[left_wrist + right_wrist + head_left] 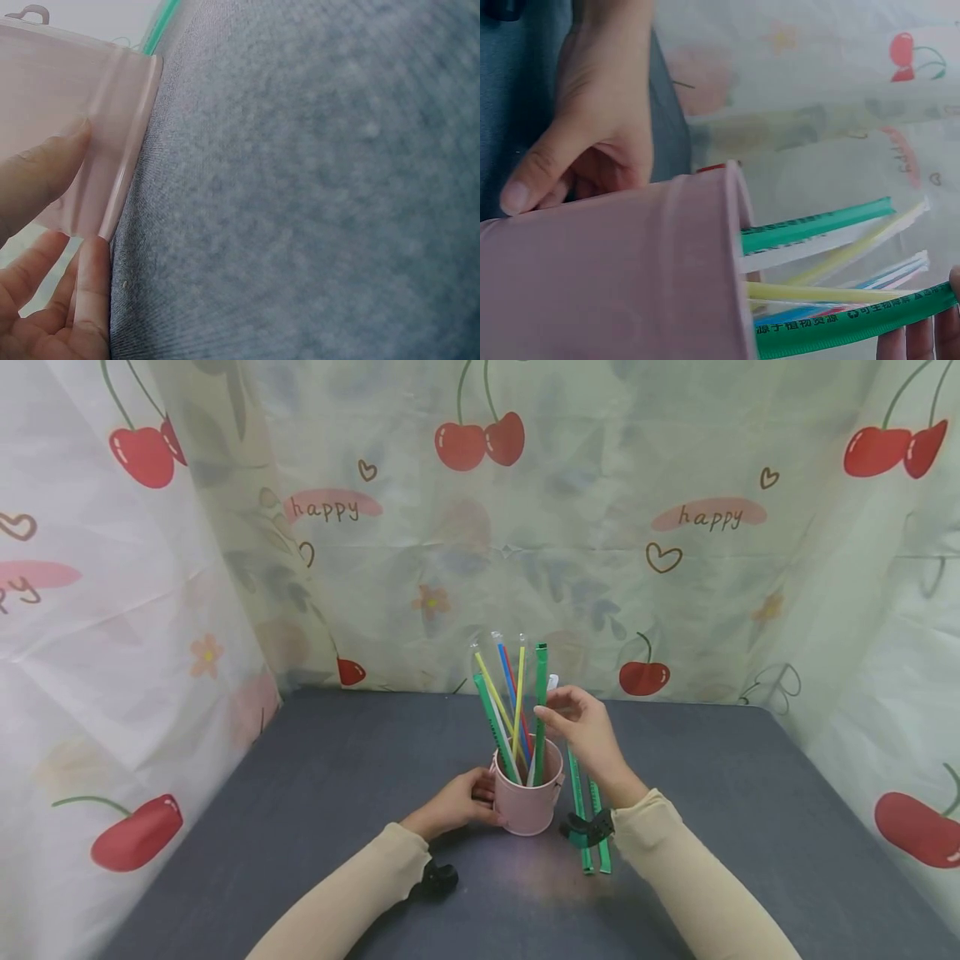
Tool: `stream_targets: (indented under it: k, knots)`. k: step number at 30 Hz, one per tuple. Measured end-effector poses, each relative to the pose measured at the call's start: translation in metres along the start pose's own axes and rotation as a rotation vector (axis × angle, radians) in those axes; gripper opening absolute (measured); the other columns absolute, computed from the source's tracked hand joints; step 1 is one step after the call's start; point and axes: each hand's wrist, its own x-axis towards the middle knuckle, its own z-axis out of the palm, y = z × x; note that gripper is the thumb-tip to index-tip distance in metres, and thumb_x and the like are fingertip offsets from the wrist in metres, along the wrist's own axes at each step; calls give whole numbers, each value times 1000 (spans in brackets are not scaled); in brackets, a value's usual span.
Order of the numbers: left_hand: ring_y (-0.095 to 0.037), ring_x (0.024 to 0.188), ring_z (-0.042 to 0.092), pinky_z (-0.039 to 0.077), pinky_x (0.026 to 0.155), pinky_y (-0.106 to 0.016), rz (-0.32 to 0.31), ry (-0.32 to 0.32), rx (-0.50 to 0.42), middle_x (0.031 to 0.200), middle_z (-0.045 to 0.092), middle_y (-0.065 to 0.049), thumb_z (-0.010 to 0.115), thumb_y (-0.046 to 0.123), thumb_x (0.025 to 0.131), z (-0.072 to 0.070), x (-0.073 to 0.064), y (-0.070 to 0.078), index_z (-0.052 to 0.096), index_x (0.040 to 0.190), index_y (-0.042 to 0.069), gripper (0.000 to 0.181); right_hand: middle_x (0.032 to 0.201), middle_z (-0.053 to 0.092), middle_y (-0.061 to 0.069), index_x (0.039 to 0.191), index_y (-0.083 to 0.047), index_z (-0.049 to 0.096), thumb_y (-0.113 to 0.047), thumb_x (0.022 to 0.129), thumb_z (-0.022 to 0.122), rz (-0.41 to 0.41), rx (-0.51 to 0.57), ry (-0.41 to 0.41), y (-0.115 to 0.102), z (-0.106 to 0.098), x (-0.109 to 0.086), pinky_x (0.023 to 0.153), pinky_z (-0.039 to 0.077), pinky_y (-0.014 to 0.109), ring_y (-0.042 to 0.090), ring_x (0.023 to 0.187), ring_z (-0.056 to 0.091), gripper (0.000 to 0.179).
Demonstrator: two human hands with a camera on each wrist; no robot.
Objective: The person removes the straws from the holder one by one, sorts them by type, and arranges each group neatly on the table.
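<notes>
A small pink bucket (525, 810) stands on the dark table, holding several wrapped straws. My left hand (461, 802) grips its left side low down; in the left wrist view the thumb (52, 169) lies along the wall, with fingers on the other side. Above the rim, my right hand (588, 739) pinches a green-wrapped straw (541, 693) near its upper part, its lower end inside the bucket. Beside it lean yellow straws (519, 685), a blue straw (506, 668), a red one and another green-wrapped straw (492, 722). Printed lettering shows on the held wrapper (855, 322).
Two green-wrapped straws (604, 856) lie on the table (360, 760) right of the bucket, partly under the right wrist. Cherry-patterned curtains (555, 585) enclose the back and sides. Black straps with small devices (438, 878) sit on both wrists.
</notes>
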Motion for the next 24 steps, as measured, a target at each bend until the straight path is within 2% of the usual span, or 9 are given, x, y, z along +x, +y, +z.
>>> stream_targets:
  k: [9,14,24]
  knots:
    - [-21,104,60,53,93,-37,-8,-3,3,116,60,-14,82,9,75,0,0,0,48,132,-1,66,104,59,1,116,-2,56,-22,90,70,21,65,58,-11,-13,3,82,58,32,6,92,63,35]
    - [-21,104,60,54,92,-37,-6,-3,-2,116,60,-13,82,9,75,-1,3,-3,48,131,-1,66,99,60,-2,112,0,56,-17,91,69,-9,128,82,-16,-19,4,79,58,29,7,91,64,30]
    - [-20,103,60,54,92,-36,-13,-3,8,115,61,-12,83,11,75,-1,3,-4,49,130,0,66,94,58,-1,101,-13,58,-16,89,70,-52,296,152,-26,-38,4,75,59,26,8,85,63,17]
